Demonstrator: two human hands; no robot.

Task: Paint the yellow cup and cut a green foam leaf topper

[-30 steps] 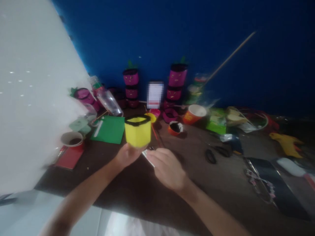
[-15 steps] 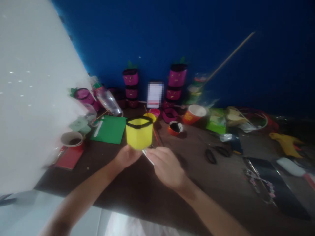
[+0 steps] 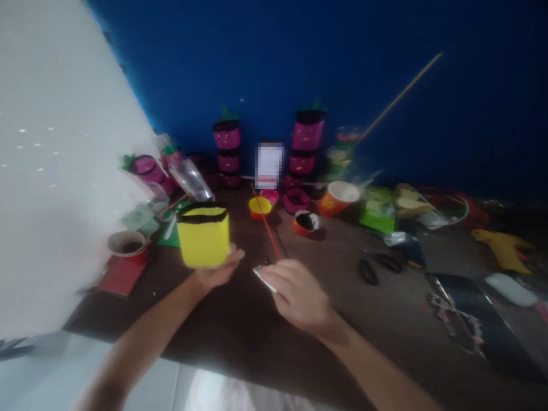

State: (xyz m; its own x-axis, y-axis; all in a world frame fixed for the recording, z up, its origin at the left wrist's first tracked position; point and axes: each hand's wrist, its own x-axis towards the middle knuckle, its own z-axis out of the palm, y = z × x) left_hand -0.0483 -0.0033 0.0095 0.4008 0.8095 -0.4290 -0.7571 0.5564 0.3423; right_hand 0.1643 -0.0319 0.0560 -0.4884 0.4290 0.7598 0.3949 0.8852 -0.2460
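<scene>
My left hand [image 3: 218, 271] is wrapped under a yellow cup-shaped container [image 3: 204, 240] with a black rim, held upright above the table. A thin white flat piece [image 3: 264, 279] is pinched in my right hand [image 3: 299, 291], with a small dark tip [image 3: 268, 262] beside it; its kind is unclear. Just beyond my right hand a red stick, perhaps a brush handle [image 3: 272, 235], leans over a small tub of yellow paint [image 3: 260, 208]. To the right stands a small orange tub with black contents [image 3: 305, 222]. The two hands are apart.
Purple stacked face figures [image 3: 228, 137] stand along the blue wall. A green sheet [image 3: 171, 237], a clear bottle [image 3: 190, 178] and a red-and-white cup [image 3: 127, 245] lie left. Rightward are an orange cup [image 3: 340, 198], scissors [image 3: 367, 271], a dark tablet-like slab [image 3: 492, 325] and a yellow glue gun [image 3: 503, 248].
My left hand has moved left with the yellow container, away from my right hand, uncovering the yellow paint tub. My right hand has shifted slightly, still holding the white piece.
</scene>
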